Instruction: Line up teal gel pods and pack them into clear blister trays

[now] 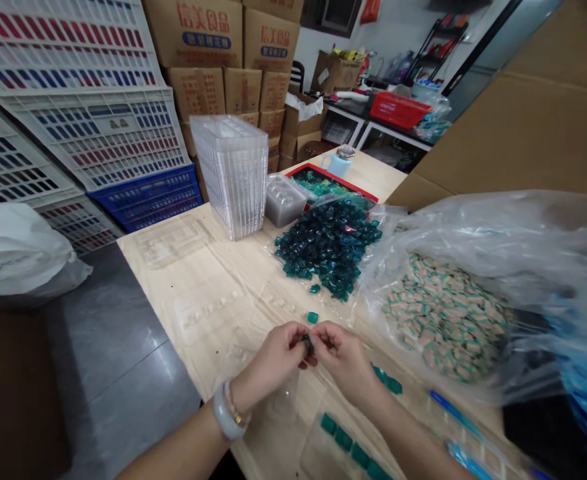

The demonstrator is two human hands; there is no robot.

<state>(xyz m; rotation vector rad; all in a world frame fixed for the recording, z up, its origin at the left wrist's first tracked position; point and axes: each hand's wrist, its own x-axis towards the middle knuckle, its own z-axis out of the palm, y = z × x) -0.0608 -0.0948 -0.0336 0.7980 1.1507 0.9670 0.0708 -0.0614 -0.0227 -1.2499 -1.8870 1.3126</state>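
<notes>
Left hand [270,363] and right hand [346,363] are closed, pinching one small dark green laundry pod [308,345] between them at lower centre of the frame; another loose pod [312,317] lies just ahead.

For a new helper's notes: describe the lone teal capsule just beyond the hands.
On the pale wooden table, find the heap of dark teal capsules. Below it, just beyond the left hand and right hand, one teal capsule lies alone, closer to them than any stray.
</notes>
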